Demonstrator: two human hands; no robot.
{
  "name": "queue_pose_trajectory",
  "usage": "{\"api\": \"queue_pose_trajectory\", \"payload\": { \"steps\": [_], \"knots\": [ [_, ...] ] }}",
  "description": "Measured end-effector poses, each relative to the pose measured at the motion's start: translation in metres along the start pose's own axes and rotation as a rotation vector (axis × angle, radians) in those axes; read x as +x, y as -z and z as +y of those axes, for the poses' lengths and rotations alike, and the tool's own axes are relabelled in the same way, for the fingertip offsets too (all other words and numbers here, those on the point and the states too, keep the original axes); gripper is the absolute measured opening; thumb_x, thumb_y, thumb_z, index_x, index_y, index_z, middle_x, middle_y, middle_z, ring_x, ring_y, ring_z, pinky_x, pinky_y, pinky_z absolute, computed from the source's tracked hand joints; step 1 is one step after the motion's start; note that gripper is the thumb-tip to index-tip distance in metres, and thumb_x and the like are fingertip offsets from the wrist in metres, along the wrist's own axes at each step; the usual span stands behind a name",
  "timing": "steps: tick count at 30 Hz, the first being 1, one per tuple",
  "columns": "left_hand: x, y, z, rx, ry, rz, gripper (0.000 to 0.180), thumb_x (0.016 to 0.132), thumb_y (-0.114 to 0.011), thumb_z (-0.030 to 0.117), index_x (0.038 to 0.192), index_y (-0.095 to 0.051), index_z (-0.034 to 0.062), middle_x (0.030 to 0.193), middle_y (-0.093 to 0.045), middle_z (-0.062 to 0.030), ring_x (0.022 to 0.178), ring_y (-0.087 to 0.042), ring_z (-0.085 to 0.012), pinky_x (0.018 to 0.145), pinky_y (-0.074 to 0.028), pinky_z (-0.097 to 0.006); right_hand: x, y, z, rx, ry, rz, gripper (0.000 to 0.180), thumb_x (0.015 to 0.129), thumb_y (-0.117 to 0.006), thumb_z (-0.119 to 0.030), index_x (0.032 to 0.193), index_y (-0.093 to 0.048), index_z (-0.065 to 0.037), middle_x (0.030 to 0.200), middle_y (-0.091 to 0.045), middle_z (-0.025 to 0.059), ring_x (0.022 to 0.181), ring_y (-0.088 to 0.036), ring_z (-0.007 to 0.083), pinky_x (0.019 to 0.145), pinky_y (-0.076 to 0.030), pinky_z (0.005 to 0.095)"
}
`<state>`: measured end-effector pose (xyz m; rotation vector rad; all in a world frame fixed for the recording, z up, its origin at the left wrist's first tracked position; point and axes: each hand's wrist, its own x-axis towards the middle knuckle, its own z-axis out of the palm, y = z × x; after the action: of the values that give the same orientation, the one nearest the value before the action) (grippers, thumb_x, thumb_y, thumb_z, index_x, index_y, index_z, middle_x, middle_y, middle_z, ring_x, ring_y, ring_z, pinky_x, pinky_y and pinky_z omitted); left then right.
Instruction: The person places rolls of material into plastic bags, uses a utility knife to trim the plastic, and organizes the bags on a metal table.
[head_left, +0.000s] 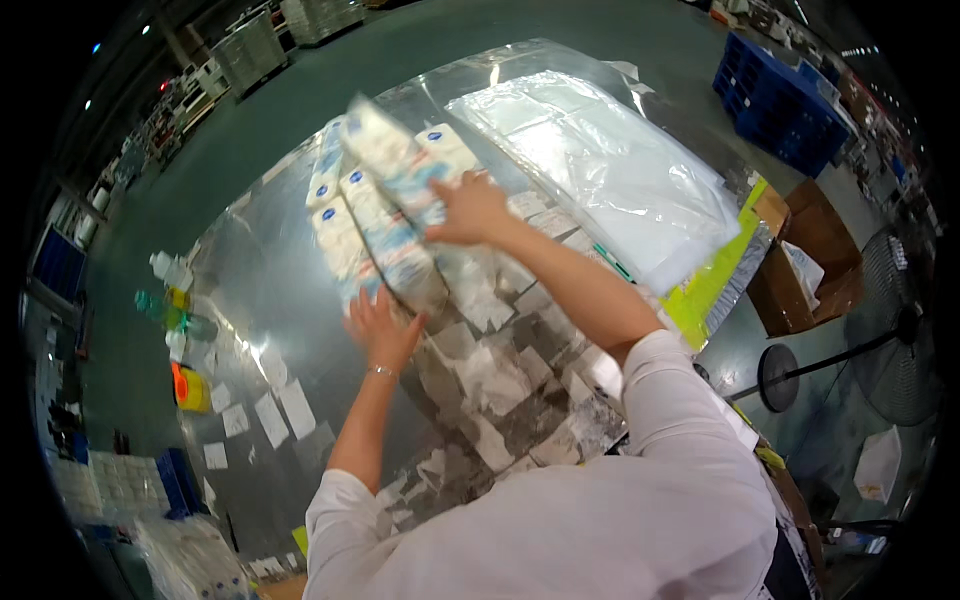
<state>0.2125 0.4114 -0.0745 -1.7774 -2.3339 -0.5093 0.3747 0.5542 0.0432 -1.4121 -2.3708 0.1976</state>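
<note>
Several long white and blue packs (355,235) lie side by side on a shiny metal table (270,290). My right hand (470,210) grips one more such pack (395,160), which is blurred and tilted above the row. The near ends of the lying packs rest against my left hand (382,330), its fingers spread; a bracelet is on its wrist. Both arms come out of white short sleeves.
A stack of clear plastic bags (610,170) lies at the table's far right. Paper slips (280,415) and torn tape patches cover the near table. Bottles and an orange tape roll (185,385) stand at the left edge. A cardboard box (815,260), blue crates (780,100) and a fan (900,330) are on the right.
</note>
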Motion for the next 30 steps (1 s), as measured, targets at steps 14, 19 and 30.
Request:
{"api": "queue_pose_trajectory", "payload": {
  "steps": [14,19,30],
  "knots": [
    [0.064,-0.028,-0.040,0.133,-0.236,-0.021,0.079,0.054,-0.073,0.044,0.115,-0.047,0.0010,0.123,-0.043,-0.0188,0.115,-0.037,-0.0375,0.093,-0.035,-0.043,-0.010,-0.079,0.396,-0.191,-0.654,-0.014,0.095,0.058,-0.068,-0.051,0.131,-0.027,-0.007,0.136,-0.027,0.0147,0.126,-0.025,0.0265,0.098,-0.025,0.0493],
    [0.060,-0.029,-0.043,0.097,-0.246,-0.009,0.078,0.054,-0.073,0.043,0.114,-0.047,-0.0011,0.122,-0.043,-0.0204,0.114,-0.037,-0.0380,0.093,-0.034,-0.044,-0.053,-0.068,0.395,-0.131,-0.658,-0.018,0.039,0.072,-0.058,-0.042,0.092,-0.063,-0.009,0.102,-0.057,0.0159,0.094,-0.055,0.0296,0.083,-0.039,0.0415],
    [0.005,-0.002,0.005,-0.381,-0.150,0.216,0.060,0.073,-0.064,0.025,0.122,-0.039,0.0011,0.122,-0.042,-0.0176,0.114,-0.038,-0.0334,0.094,-0.030,-0.040,-0.054,0.139,0.283,0.863,-0.264,1.062,0.023,0.088,-0.045,-0.021,0.080,-0.057,-0.003,0.064,-0.054,0.0007,0.055,-0.049,0.0082,0.051,-0.038,0.0225]
  ]
}}
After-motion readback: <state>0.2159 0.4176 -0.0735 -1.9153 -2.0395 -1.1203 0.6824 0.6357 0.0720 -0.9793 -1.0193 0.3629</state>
